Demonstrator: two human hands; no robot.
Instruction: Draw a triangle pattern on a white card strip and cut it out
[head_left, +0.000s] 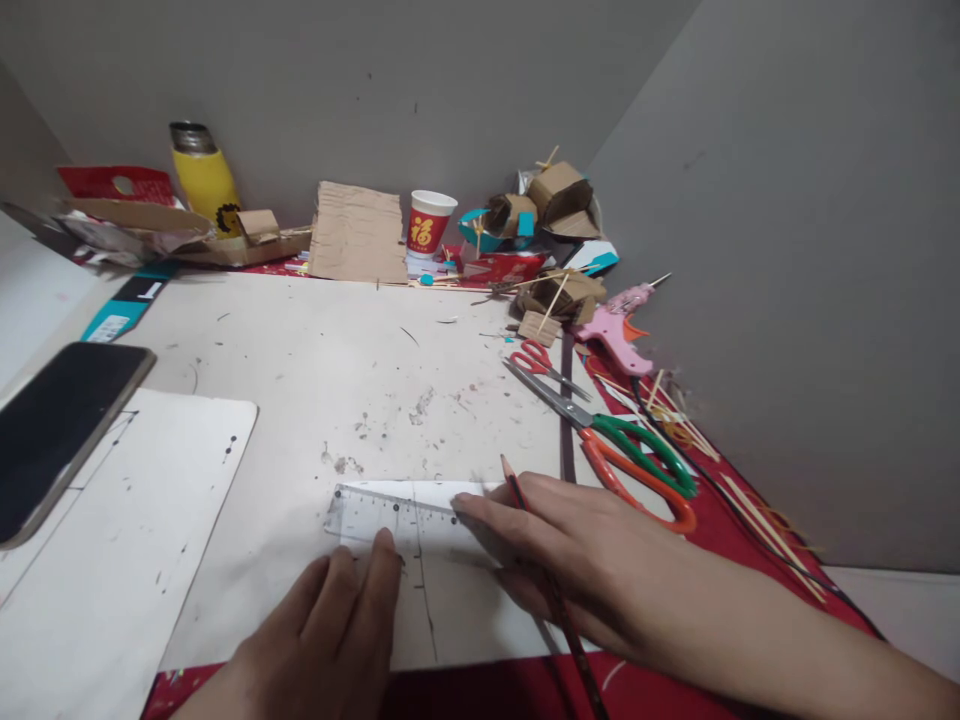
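A clear plastic ruler lies across a white piece of card with pencil lines on it. My left hand rests with its fingers stretched forward, fingertips on the card and the ruler's near edge. Over the ruler's right part, my right hand has its fingertips on the ruler. A dark red and black pencil is tucked between the right hand's fingers, its sharpened tip pointing up and away. The ruler's right end is hidden under that hand.
Large scissors and small red scissors lie right, below a pink glue gun. A phone covers part of a marked white sheet at left. Behind stand a yellow bottle, corrugated cardboard and a paper cup.
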